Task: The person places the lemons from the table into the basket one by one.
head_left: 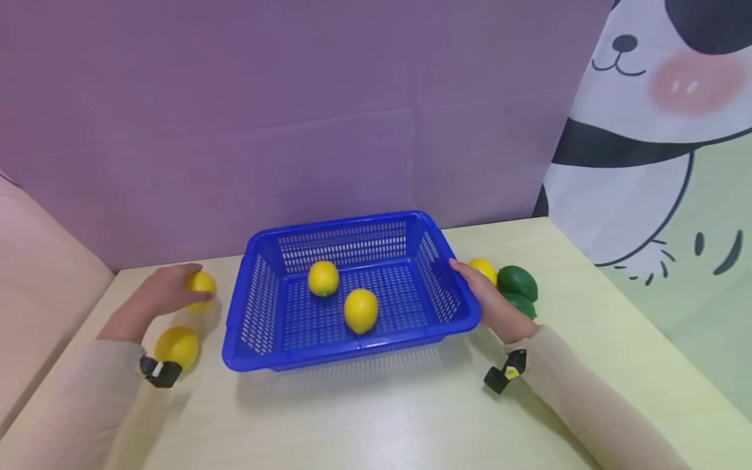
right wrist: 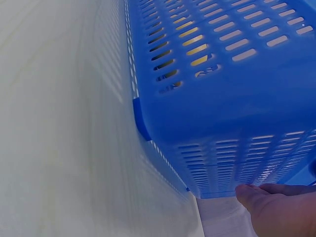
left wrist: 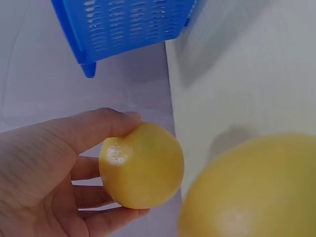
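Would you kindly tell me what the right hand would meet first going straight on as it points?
Most likely the blue basket: the right hand grips it and points inward, though depth is unclear.

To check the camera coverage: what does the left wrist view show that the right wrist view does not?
Left wrist only: the left hand holding a yellow fruit, and a second yellow fruit nearby. Right wrist only: the right hand touching the blue basket, and yellow patches seen through its slots. Both: part of the basket and the pale tabletop.
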A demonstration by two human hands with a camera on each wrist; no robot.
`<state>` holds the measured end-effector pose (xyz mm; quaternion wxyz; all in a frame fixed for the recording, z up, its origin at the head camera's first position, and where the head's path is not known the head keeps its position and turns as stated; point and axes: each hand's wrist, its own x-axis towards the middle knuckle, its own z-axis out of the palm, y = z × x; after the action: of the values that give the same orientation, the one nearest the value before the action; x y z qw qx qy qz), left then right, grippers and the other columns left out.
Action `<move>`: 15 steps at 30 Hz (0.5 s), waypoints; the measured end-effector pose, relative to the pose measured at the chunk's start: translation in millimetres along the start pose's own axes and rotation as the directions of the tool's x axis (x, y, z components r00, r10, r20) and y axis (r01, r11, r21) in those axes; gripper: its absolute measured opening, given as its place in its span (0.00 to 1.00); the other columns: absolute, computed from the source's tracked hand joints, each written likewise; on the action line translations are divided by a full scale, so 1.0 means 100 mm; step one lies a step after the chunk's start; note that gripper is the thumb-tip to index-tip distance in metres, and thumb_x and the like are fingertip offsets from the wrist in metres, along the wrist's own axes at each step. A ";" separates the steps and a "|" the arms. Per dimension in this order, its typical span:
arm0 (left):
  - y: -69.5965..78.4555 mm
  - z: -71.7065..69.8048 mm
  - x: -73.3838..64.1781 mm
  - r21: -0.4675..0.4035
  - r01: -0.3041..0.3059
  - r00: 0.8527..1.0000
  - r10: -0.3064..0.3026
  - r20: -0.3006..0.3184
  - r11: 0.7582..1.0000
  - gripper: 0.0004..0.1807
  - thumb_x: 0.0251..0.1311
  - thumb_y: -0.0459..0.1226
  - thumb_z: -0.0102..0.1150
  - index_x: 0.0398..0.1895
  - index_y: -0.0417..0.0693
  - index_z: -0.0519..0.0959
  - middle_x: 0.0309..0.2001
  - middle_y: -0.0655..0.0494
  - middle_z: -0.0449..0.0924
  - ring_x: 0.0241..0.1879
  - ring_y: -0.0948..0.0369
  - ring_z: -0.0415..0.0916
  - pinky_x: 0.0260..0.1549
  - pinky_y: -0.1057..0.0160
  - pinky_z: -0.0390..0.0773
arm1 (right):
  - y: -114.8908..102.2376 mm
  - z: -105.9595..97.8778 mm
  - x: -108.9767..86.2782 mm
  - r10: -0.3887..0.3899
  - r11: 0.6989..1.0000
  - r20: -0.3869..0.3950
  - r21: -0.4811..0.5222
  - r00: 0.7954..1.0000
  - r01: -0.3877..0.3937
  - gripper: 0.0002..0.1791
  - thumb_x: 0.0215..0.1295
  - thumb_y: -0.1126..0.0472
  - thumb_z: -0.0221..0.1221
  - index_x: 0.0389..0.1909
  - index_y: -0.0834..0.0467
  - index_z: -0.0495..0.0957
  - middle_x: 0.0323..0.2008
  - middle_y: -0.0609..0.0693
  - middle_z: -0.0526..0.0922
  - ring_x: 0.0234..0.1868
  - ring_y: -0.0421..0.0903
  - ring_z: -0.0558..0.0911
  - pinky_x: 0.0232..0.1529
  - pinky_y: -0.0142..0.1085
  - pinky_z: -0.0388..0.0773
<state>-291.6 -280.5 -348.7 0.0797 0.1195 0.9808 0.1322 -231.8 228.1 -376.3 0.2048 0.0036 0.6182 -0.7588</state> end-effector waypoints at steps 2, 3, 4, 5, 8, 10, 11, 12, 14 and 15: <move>0.02 -0.03 0.01 -0.016 -0.035 0.999 0.034 -0.034 0.999 0.39 0.55 0.45 0.64 0.61 0.25 0.62 0.53 0.25 0.68 0.47 0.36 0.67 0.50 0.35 0.66 | 0.00 -0.01 0.00 0.003 1.000 0.004 0.001 1.000 -0.003 0.36 0.74 0.43 0.35 0.73 0.61 0.41 0.46 0.48 0.73 0.44 0.42 0.74 0.47 0.33 0.74; 0.03 -0.04 0.02 -0.022 -0.055 0.997 0.053 -0.051 0.998 0.38 0.55 0.43 0.64 0.61 0.26 0.62 0.53 0.26 0.68 0.47 0.36 0.68 0.50 0.35 0.66 | 0.00 -0.01 0.00 0.006 1.000 0.003 0.003 1.000 -0.006 0.36 0.74 0.43 0.35 0.73 0.61 0.41 0.46 0.48 0.73 0.44 0.42 0.74 0.47 0.33 0.74; 0.05 -0.06 0.02 -0.033 -0.075 0.995 0.073 -0.068 0.997 0.37 0.54 0.42 0.65 0.62 0.28 0.62 0.53 0.27 0.68 0.48 0.37 0.68 0.50 0.35 0.66 | 0.00 -0.01 0.00 0.009 1.000 0.005 0.004 1.000 -0.009 0.37 0.74 0.43 0.35 0.73 0.60 0.41 0.46 0.48 0.73 0.44 0.42 0.74 0.47 0.33 0.74; 0.07 -0.08 0.03 -0.045 -0.091 0.993 0.087 -0.084 0.995 0.37 0.54 0.40 0.65 0.62 0.30 0.63 0.53 0.28 0.69 0.47 0.38 0.68 0.49 0.35 0.67 | 0.00 -0.01 0.00 0.009 1.000 0.006 0.006 1.000 -0.009 0.37 0.74 0.43 0.35 0.73 0.60 0.41 0.46 0.48 0.73 0.45 0.42 0.74 0.47 0.33 0.74; 0.14 -0.15 0.03 -0.054 -0.103 0.990 0.098 -0.099 0.993 0.34 0.53 0.39 0.66 0.61 0.33 0.65 0.50 0.32 0.71 0.44 0.41 0.69 0.45 0.39 0.70 | 0.00 -0.03 0.00 0.011 1.000 0.009 0.008 1.000 -0.011 0.38 0.73 0.42 0.36 0.73 0.60 0.40 0.47 0.48 0.73 0.45 0.42 0.74 0.48 0.33 0.74; 0.18 -0.19 0.02 -0.049 -0.093 0.992 0.088 -0.093 0.994 0.32 0.54 0.39 0.66 0.58 0.31 0.67 0.48 0.33 0.71 0.42 0.42 0.69 0.42 0.42 0.72 | 0.00 -0.03 0.00 0.009 1.000 0.011 0.004 1.000 -0.009 0.38 0.73 0.42 0.36 0.74 0.60 0.40 0.48 0.48 0.73 0.46 0.42 0.74 0.48 0.33 0.73; 0.19 -0.22 0.03 -0.043 -0.084 0.993 0.080 -0.084 0.996 0.31 0.54 0.40 0.66 0.56 0.30 0.68 0.46 0.34 0.72 0.40 0.43 0.70 0.40 0.44 0.73 | 0.00 -0.03 0.00 0.009 1.000 0.010 0.001 1.000 -0.009 0.38 0.73 0.42 0.36 0.74 0.60 0.40 0.48 0.48 0.72 0.46 0.42 0.74 0.48 0.33 0.73; 0.21 -0.24 0.02 -0.038 -0.080 0.994 0.077 -0.079 0.996 0.30 0.54 0.40 0.65 0.55 0.29 0.69 0.45 0.34 0.72 0.39 0.44 0.70 0.39 0.45 0.73 | 0.00 -0.03 0.00 0.009 1.000 0.010 -0.003 1.000 -0.009 0.38 0.73 0.42 0.36 0.74 0.60 0.40 0.48 0.48 0.72 0.46 0.42 0.74 0.49 0.33 0.73; 0.24 -0.28 0.03 -0.031 -0.077 0.994 0.074 -0.075 0.997 0.30 0.54 0.41 0.65 0.53 0.29 0.69 0.44 0.35 0.73 0.39 0.44 0.70 0.37 0.47 0.74 | 0.00 -0.03 0.00 0.006 1.000 0.009 -0.005 1.000 -0.006 0.38 0.73 0.42 0.36 0.73 0.60 0.40 0.49 0.48 0.72 0.47 0.42 0.73 0.49 0.33 0.73; 0.26 -0.30 0.03 -0.033 -0.079 0.994 0.076 -0.079 0.996 0.29 0.54 0.41 0.66 0.54 0.31 0.69 0.43 0.36 0.73 0.39 0.45 0.70 0.38 0.47 0.74 | -0.01 -0.03 0.00 0.007 1.000 0.008 -0.004 1.000 -0.007 0.37 0.73 0.42 0.36 0.73 0.60 0.40 0.49 0.48 0.72 0.47 0.42 0.73 0.49 0.33 0.73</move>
<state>-294.5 -262.8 -312.8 0.0384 0.1506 0.9752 0.1575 -232.9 230.6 -376.4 0.2098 0.0023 0.6189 -0.7570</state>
